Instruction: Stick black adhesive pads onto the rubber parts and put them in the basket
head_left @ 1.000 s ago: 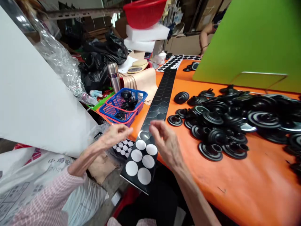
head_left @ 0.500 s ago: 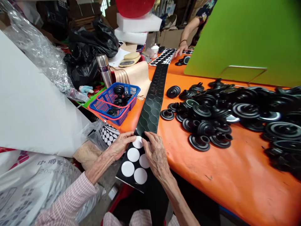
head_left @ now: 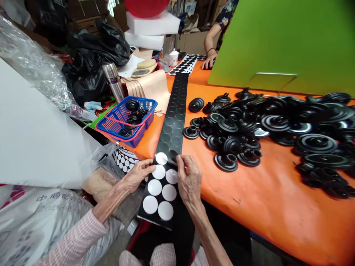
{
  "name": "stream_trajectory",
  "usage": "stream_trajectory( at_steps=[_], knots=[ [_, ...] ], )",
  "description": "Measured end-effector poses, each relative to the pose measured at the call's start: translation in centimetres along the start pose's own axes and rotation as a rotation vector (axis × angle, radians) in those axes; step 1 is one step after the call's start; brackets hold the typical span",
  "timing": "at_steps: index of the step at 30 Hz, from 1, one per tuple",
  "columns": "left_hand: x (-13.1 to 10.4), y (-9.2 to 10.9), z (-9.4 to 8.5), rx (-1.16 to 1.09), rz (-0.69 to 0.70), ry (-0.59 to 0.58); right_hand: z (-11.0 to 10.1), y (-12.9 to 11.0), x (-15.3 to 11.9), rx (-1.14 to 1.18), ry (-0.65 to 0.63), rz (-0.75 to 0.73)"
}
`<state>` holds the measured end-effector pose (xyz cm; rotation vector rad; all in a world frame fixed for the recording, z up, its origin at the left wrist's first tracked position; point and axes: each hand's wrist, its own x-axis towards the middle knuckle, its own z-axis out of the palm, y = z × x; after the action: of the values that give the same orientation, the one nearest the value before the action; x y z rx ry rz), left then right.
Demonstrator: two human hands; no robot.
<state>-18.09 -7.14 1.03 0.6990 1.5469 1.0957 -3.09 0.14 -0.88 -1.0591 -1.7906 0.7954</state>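
Observation:
A long black sheet of round stickers [head_left: 170, 130] runs from the far side of the table down over its near edge. Its near end shows several white circles where the backing is bare. My left hand [head_left: 138, 175] pinches the sheet's left edge beside the white circles. Between the thumb and fingers of my right hand [head_left: 190, 178] is a black round sticker [head_left: 173, 156], partly lifted off the sheet. Right of the sheet lies a heap of black round discs with raised hubs [head_left: 233, 125].
A blue basket [head_left: 130, 122] holding several black parts stands left of the sheet, near a steel flask [head_left: 113, 81]. A green board [head_left: 280, 44] stands at the back right. Across the orange table [head_left: 244, 199], another person's hand [head_left: 210, 60] rests near a white sticker sheet.
My right hand has shifted slightly right, with a black sticker now lifting in its fingers. One more row of white circles is exposed. The view has turned a little to the right.

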Motion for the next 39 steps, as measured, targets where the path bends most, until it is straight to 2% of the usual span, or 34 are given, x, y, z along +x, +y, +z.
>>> stream_trajectory(
  at_steps=[3, 4, 5, 8, 9, 11, 13, 15, 16, 17, 19, 21, 23, 26, 29, 31, 34, 39],
  knots=[
    [-0.6, 1.2, -0.2, 0.382, 0.104, 0.284, -1.2, -0.3, -0.6, -0.009, 0.016, -0.035],
    [-0.7, 1.9, 0.1, 0.439, 0.146, 0.319, -1.4, -0.5, -1.0, -0.009, 0.008, -0.063],
    [-0.8, 2.6, 0.4, 0.445, 0.165, 0.282, -1.5, -0.8, -1.4, -0.005, -0.001, -0.082],
    [-0.7, 4.7, 2.2, 0.292, 0.079, -0.085, -1.7, -1.6, -2.3, 0.069, -0.072, -0.053],
    [-0.6, 5.1, 2.8, 0.238, 0.05, -0.153, -1.9, -1.8, -2.5, 0.13, -0.106, -0.005],
    [0.0, 5.7, 3.9, 0.173, 0.031, -0.187, -2.7, -1.7, -2.5, 0.32, -0.141, 0.162],
    [0.7, 5.9, 4.8, 0.187, 0.041, -0.224, -3.7, -1.2, -2.1, 0.506, -0.103, 0.369],
    [1.7, 6.3, 5.7, 0.334, 0.087, -0.301, -4.5, -0.7, -1.5, 0.602, -0.005, 0.508],
    [2.5, 6.6, 6.2, 0.455, 0.138, -0.304, -4.8, -0.4, -1.1, 0.612, 0.047, 0.535],
    [3.4, 7.0, 6.7, 0.575, 0.212, -0.255, -5.0, -0.3, -0.8, 0.61, 0.096, 0.542],
    [5.6, 7.8, 8.0, 0.724, 0.383, -0.05, -5.4, -0.1, -0.2, 0.596, 0.183, 0.533],
    [8.4, 8.6, 9.4, 0.706, 0.491, 0.113, -6.0, 0.0, 0.1, 0.572, 0.228, 0.522],
    [11.1, 9.0, 10.7, 0.651, 0.518, 0.122, -6.9, 0.3, -0.1, 0.548, 0.203, 0.518],
    [14.0, 9.3, 11.7, 0.577, 0.476, 0.044, -8.4, 1.1, -1.1, 0.498, 0.109, 0.52],
    [14.2, 9.5, 11.4, 0.465, 0.372, -0.036, -9.6, 1.9, -2.3, 0.432, 0.083, 0.51],
    [12.9, 9.5, 10.7, 0.367, 0.263, -0.118, -10.1, 2.1, -2.7, 0.421, 0.056, 0.511],
    [9.5, 9.0, 9.6, 0.215, 0.097, -0.249, -10.5, 1.8, -2.9, 0.426, 0.022, 0.48],
    [4.5, 6.6, 8.1, -0.4, -0.261, -0.335, -10.4, 0.3, -2.8, 0.303, -0.002, 0.339]
  ],
)
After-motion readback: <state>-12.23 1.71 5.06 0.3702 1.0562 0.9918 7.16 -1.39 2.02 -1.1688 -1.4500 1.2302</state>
